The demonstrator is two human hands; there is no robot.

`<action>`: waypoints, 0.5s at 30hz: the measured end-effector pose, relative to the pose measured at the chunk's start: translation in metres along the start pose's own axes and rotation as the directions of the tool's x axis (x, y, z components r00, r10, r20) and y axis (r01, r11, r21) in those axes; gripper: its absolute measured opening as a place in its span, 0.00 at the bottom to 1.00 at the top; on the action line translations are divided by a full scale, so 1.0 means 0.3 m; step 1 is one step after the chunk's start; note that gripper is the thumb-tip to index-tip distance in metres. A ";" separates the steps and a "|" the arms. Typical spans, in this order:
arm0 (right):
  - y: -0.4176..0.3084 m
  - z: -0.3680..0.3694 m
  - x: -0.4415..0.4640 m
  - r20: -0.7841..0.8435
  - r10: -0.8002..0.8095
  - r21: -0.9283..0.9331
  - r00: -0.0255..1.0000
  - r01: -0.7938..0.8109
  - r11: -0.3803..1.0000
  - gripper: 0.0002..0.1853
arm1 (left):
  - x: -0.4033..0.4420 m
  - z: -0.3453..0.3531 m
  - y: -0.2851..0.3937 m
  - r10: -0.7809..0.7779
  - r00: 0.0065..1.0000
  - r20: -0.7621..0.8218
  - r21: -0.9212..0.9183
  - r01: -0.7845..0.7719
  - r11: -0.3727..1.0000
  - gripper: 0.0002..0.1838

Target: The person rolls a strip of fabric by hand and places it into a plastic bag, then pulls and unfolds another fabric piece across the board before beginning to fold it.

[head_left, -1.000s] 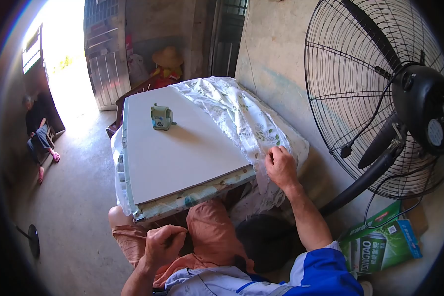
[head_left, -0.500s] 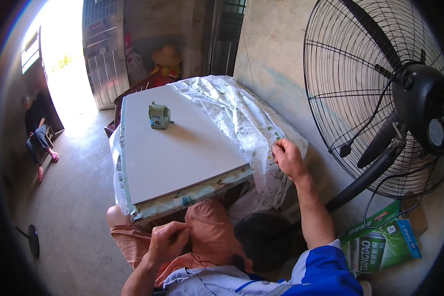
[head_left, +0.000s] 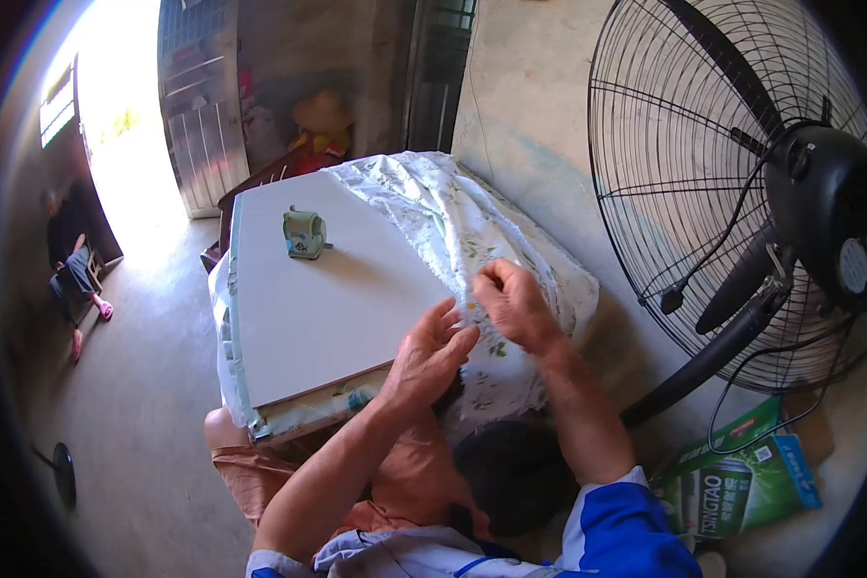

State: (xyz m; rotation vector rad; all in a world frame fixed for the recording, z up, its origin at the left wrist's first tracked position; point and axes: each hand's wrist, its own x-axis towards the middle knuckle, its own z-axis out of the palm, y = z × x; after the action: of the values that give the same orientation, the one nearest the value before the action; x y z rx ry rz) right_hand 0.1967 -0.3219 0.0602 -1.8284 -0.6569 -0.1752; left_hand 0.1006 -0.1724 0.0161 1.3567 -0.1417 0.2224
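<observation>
A white tablecloth (head_left: 511,231) with a leafy flower print lies bunched along the right side of a white board (head_left: 328,318) on the table. My right hand (head_left: 516,306) is closed in a pinch on the cloth near the board's front right corner. My left hand (head_left: 426,354) is close beside it, over the board's front edge, fingers apart and holding nothing; whether it touches the cloth I cannot tell. Toward the back of the board stands a small pale-green object (head_left: 304,234) with blue marks, its kind unclear.
A large black fan (head_left: 828,207) stands at the right, its slanting pole near my right arm. Below it lies a green Tsingtao carton (head_left: 737,486). A person (head_left: 72,255) sits by the bright doorway at the left. A straw hat (head_left: 323,111) is behind the table.
My right hand has moved left, drawing the cloth's front part over the board's right corner. My left hand has risen from my lap to beside it, and its fingers have opened.
</observation>
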 end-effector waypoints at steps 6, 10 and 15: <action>-0.011 0.101 -0.044 0.200 0.018 0.130 0.980 -0.044 0.991 0.08 | 0.007 -0.017 -0.054 -0.174 0.981 -0.090 0.041 0.178 0.983 0.13; -0.012 0.043 -0.117 -0.053 0.000 0.171 0.999 0.009 0.985 0.08 | -0.008 -0.034 -0.073 -0.190 0.977 -0.095 -0.216 0.166 0.962 0.12; 0.124 -0.094 -0.211 -0.185 0.114 0.100 0.976 -0.097 0.990 0.12 | -0.055 -0.050 0.030 -0.289 0.956 -0.060 -0.317 0.256 0.913 0.13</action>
State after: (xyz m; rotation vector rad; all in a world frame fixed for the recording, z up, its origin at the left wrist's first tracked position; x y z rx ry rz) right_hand 0.1687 -0.3776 0.0122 -1.7290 -0.4263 -0.2423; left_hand 0.0821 -0.1572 0.0178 1.0369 0.1013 0.0331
